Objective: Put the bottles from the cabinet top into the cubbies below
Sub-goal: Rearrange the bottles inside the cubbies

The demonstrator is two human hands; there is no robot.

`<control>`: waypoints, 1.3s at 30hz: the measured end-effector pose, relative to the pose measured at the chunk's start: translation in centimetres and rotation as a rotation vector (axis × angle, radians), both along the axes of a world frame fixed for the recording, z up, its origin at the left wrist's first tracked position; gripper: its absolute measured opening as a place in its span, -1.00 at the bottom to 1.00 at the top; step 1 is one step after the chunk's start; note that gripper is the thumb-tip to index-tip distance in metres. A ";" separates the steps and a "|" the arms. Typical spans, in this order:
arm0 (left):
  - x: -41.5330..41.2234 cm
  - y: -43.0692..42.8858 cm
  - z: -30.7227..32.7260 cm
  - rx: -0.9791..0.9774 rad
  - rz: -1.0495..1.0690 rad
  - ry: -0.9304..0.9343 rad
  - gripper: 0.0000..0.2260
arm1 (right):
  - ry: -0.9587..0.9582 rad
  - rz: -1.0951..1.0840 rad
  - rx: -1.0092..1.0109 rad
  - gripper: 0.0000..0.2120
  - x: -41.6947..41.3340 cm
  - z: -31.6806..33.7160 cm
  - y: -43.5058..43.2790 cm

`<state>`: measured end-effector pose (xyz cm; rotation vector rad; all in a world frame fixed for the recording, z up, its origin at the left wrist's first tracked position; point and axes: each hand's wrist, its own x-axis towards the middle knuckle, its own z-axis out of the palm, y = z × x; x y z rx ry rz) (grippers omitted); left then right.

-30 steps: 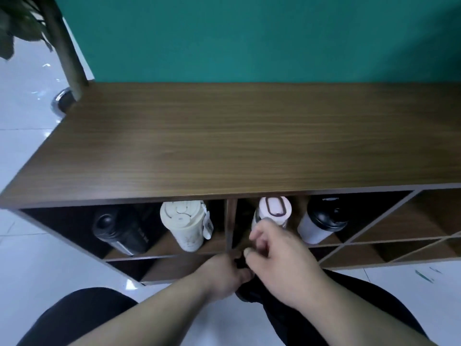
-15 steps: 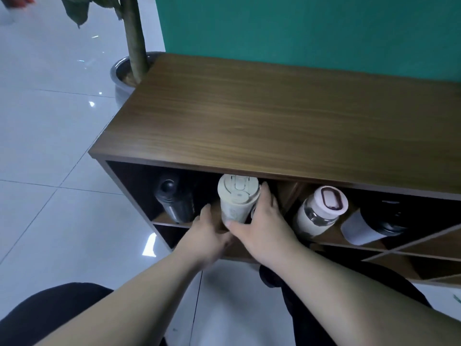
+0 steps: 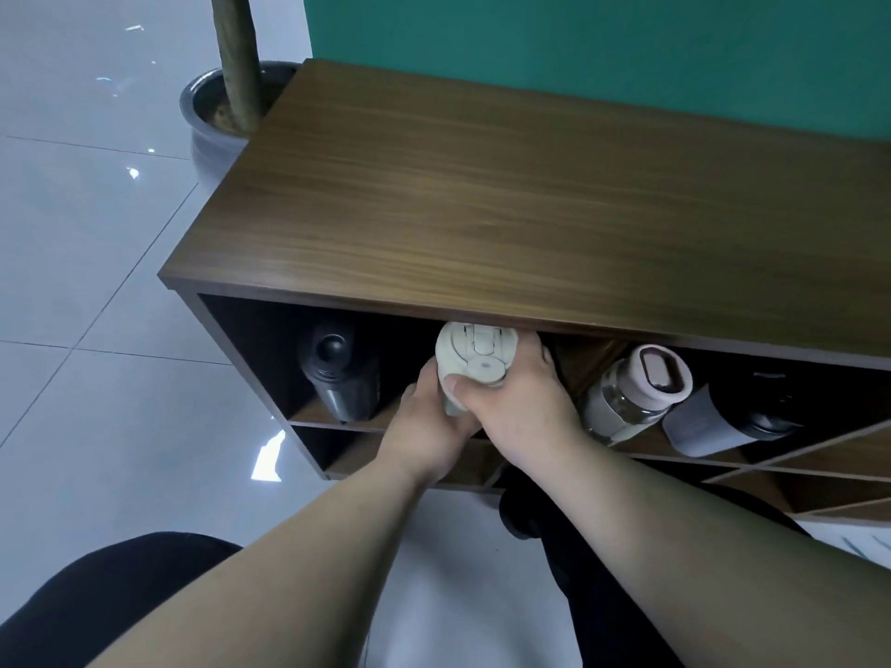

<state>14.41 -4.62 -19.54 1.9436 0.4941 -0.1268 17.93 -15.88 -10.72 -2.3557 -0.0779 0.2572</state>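
While both my hands are wrapped around this cream plastic bottle with the flip-lock lid (image 3: 475,364), the trick is to keep it level and not rush the slide. My left hand (image 3: 424,426) cups the body from underneath and the left side, and my right hand (image 3: 518,402) is clenched over the right side with the thumb pressed across the front just under the lid. So both grips are grasping the same bottle, which sits lid-out at the mouth of the upper left cubby (image 3: 270,349), right under the front edge of the walnut-grain laminate cabinet top (image 3: 482,185).

If I were giving advice: let it bed down on the cubby floor before letting go, since a round body on smooth board will probably roll. There's a matte black bottle with a rounded knob cap (image 3: 337,373) beside it in the same cubby, so I'd steer clear of knocking that.

Next cubby over has a clear glass bottle with a pale pink lid (image 3: 636,392) and a grey-sleeved tumbler with a glossy black lid (image 3: 728,417), both lying tilted. Nothing is left on top, so I reckon this is about the last one.
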 end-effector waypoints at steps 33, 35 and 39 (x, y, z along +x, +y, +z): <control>-2.7 0.7 -1.2 0.000 -0.007 0.249 -0.44 | -0.243 0.184 -0.175 -0.20 -3.9 2.5 -0.7; -3.9 1.9 -1.8 0.002 0.004 0.288 -0.42 | -0.312 0.293 -0.124 -0.30 -5.8 3.7 -0.7; -5.2 4.5 -2.2 -0.031 0.321 0.319 -0.26 | -0.039 0.462 0.047 -0.39 -8.4 4.4 0.9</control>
